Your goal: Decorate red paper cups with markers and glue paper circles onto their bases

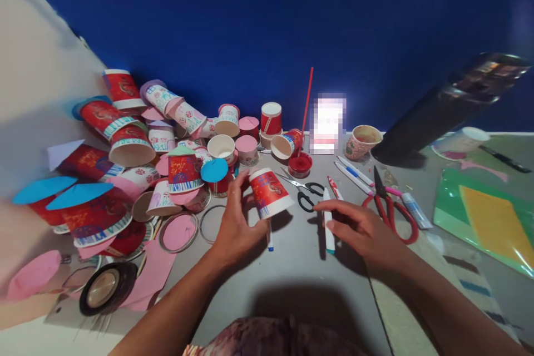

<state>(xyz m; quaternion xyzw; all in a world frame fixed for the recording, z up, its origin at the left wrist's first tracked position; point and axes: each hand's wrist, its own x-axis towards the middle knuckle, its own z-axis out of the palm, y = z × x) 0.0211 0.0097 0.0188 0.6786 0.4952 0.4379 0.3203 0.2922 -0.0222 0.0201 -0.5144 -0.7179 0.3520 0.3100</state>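
Head view: left hand grips a red cup, right hand open over a pen, scissors between.

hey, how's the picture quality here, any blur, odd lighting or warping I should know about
Head view: light falls from above and ahead, so the left hand, holding a red paper cup, and the right hand cast dark shadows toward the camera on the grey table. A pixelated white patch glows brightly by the blue wall. The edges warp and smear, notably the dark cylinder at right.
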